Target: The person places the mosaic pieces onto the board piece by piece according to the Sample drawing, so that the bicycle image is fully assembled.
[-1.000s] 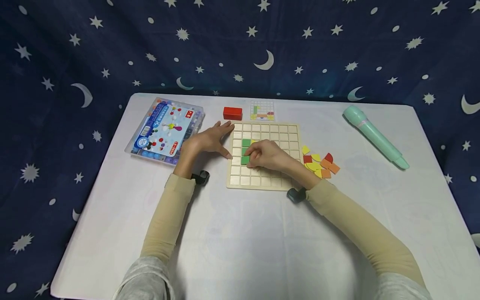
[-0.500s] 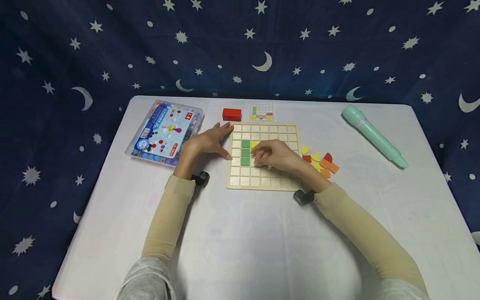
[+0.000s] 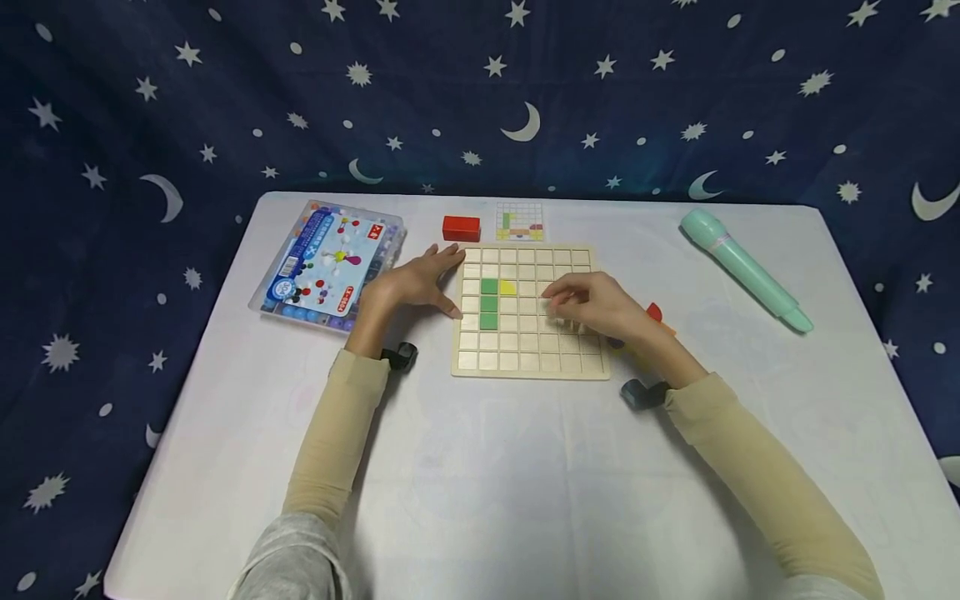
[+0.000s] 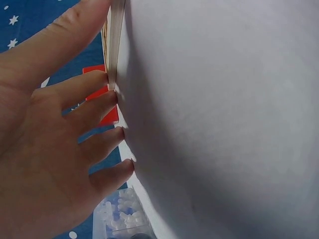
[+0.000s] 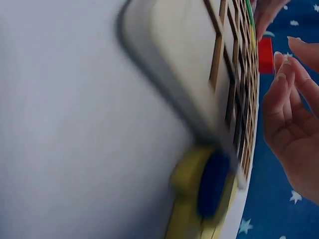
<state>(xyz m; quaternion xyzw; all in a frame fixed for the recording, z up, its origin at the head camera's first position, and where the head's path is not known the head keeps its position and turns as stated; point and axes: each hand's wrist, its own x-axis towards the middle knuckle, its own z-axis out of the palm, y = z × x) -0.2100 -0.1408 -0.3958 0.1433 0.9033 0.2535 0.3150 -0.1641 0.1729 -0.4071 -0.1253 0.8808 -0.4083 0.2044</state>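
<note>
A wooden grid board lies flat on the table. My left hand rests at its left edge, fingers spread, with thumb and fingertips by the rim; the left wrist view shows the hand holding nothing. On the board, several green square tiles form a column, and a yellow tile sits right of the top one. My right hand hovers over the board's right part. Its fingers are loosely bent with nothing visible between them. Loose tiles lie beyond the board's right edge, partly hidden by that hand.
Behind the board are a red block and a small printed grid card. A clear box of beads stands at the left, a mint-green tapered wand at the right. A dark starry cloth hangs behind the table.
My right hand has drawn away from the green column, moving right toward the loose tiles, and uncovered the lowest green tile and the yellow one. The left hand stays at the board's edge.
</note>
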